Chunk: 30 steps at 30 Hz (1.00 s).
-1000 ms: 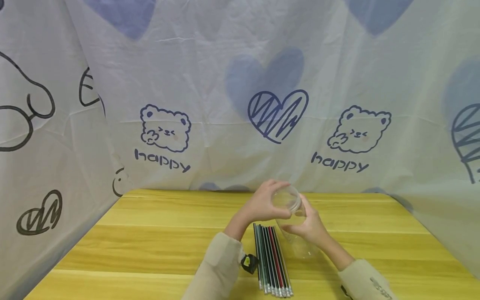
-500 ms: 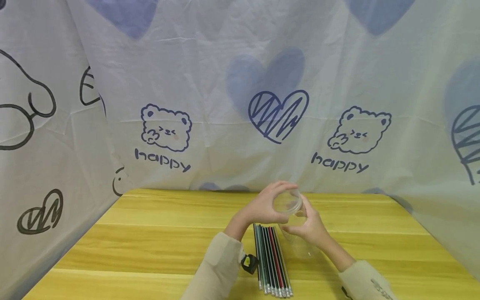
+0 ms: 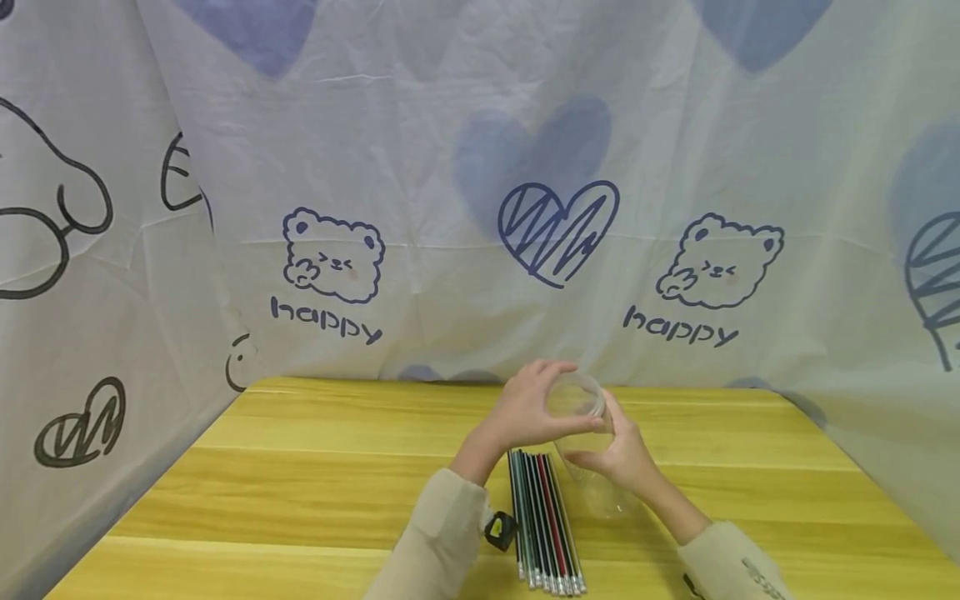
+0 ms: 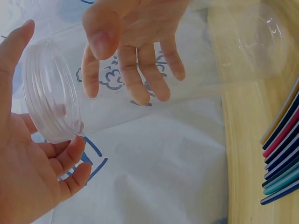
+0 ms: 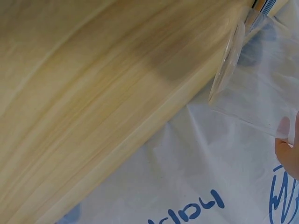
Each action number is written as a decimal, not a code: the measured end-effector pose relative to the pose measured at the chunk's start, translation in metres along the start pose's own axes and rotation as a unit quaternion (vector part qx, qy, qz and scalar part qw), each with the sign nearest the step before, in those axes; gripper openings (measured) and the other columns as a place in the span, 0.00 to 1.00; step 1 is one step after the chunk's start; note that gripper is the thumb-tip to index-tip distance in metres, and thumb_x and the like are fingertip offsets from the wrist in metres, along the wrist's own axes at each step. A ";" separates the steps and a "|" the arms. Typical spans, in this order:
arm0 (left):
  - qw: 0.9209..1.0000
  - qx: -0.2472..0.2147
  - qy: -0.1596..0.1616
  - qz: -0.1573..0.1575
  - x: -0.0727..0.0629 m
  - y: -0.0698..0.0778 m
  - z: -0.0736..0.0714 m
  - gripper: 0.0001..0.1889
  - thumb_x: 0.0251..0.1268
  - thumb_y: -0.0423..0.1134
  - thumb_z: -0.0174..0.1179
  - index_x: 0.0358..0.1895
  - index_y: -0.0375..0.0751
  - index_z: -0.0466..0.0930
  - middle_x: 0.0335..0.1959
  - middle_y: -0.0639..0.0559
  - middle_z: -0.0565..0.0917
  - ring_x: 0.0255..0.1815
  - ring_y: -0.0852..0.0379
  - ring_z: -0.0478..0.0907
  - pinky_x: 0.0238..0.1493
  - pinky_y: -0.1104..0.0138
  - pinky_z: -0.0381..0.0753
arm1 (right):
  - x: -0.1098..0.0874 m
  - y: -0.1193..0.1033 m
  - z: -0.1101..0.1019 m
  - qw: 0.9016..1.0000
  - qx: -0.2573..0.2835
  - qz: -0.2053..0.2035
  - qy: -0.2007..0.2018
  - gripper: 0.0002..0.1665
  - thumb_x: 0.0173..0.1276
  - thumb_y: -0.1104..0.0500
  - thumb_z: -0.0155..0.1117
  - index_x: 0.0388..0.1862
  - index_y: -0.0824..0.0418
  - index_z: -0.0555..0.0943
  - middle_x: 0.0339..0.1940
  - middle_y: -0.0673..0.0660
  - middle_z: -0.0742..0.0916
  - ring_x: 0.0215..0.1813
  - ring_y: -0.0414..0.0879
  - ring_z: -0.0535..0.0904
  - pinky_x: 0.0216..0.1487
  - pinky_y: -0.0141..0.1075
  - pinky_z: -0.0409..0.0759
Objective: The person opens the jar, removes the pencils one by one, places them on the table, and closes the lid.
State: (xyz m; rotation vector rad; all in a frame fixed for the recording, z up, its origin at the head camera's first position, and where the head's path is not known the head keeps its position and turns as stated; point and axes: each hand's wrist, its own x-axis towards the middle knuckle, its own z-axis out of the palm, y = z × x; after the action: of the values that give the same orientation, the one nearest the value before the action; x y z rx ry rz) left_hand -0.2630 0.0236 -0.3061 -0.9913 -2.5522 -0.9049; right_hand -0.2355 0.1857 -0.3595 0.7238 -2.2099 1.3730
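A long clear plastic jar is held tilted over the table, its wide ridged lid toward my left hand. My left hand holds the lid, thumb on one side and fingers curled on the other. Around the jar's body, just beyond the lid, my right hand keeps its grip; its fingers show through the clear wall in the left wrist view. In the right wrist view, the jar's bottom end and only a bit of that hand show. No contents show inside the jar.
Several pencils in dark, green and red lie side by side on the yellow wood-grain table, left of the jar and close to my left sleeve. A printed cloth hangs behind the table's back edge and along both sides.
My left hand's fingers and thumb shift round the lid, first toward the right, then the fingertips go back left while the thumb reaches further right. The right hand and pencils stay in place.
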 end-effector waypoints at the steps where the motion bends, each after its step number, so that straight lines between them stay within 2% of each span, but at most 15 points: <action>1: 1.000 0.007 0.003 -0.005 0.000 0.000 0.001 0.42 0.42 0.67 0.60 0.62 0.49 0.65 0.59 0.50 0.67 0.57 0.53 0.63 0.55 0.55 0.65 | 0.000 0.004 0.000 1.000 0.000 -0.002 0.001 0.51 0.41 0.70 0.72 0.64 0.71 0.55 0.52 0.72 0.74 0.52 0.65 0.69 0.52 0.59 0.65; 5: 0.999 0.019 0.019 -0.022 0.000 0.001 0.003 0.43 0.38 0.69 0.60 0.59 0.49 0.68 0.51 0.49 0.70 0.48 0.56 0.67 0.47 0.61 0.70 | 0.001 0.022 0.001 1.000 0.002 -0.004 0.001 0.52 0.41 0.67 0.73 0.65 0.65 0.57 0.50 0.67 0.76 0.51 0.60 0.71 0.52 0.58 0.66; 9: 0.999 0.001 0.038 -0.033 0.000 0.001 0.006 0.42 0.35 0.68 0.63 0.57 0.48 0.71 0.43 0.52 0.69 0.39 0.59 0.66 0.38 0.67 0.71 | 0.001 0.032 0.002 1.000 0.006 -0.002 -0.002 0.53 0.41 0.64 0.74 0.66 0.60 0.57 0.52 0.64 0.76 0.52 0.59 0.71 0.52 0.58 0.66; 15: 0.997 -0.035 0.053 -0.032 -0.001 0.000 0.007 0.39 0.36 0.61 0.68 0.56 0.46 0.73 0.42 0.52 0.69 0.38 0.59 0.67 0.37 0.67 0.71 | 0.002 0.029 0.001 1.000 0.001 -0.008 0.001 0.52 0.42 0.65 0.74 0.66 0.62 0.57 0.58 0.66 0.72 0.54 0.60 0.68 0.52 0.59 0.65; 22: 0.998 -0.050 0.047 0.010 0.002 -0.006 0.008 0.37 0.37 0.54 0.69 0.57 0.47 0.72 0.44 0.53 0.70 0.43 0.58 0.67 0.42 0.66 0.71 | 0.001 -0.002 0.001 1.000 0.005 -0.014 0.003 0.49 0.40 0.72 0.71 0.63 0.71 0.57 0.50 0.71 0.75 0.43 0.62 0.73 0.44 0.58 0.71; 26: 0.996 -0.070 0.038 0.039 0.003 -0.008 0.008 0.35 0.36 0.48 0.69 0.57 0.47 0.72 0.45 0.54 0.70 0.45 0.59 0.66 0.43 0.66 0.70 | 0.000 -0.006 0.001 1.000 0.001 -0.016 0.003 0.48 0.39 0.72 0.70 0.61 0.73 0.59 0.47 0.71 0.76 0.42 0.61 0.73 0.44 0.58 0.71; 30: 0.994 -0.092 0.013 0.062 0.003 -0.010 0.006 0.36 0.37 0.45 0.68 0.58 0.48 0.70 0.48 0.54 0.70 0.48 0.59 0.65 0.46 0.64 0.69 | -0.001 -0.002 0.000 0.999 -0.001 -0.037 0.002 0.47 0.39 0.72 0.71 0.60 0.74 0.60 0.44 0.71 0.78 0.41 0.56 0.74 0.44 0.59 0.71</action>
State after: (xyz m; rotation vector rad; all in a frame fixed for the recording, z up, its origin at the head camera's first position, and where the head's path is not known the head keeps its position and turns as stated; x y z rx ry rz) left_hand -0.2726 0.0232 -0.3141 -1.1662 -2.3904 -1.1235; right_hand -0.2335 0.1847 -0.3585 0.7920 -2.1595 1.3343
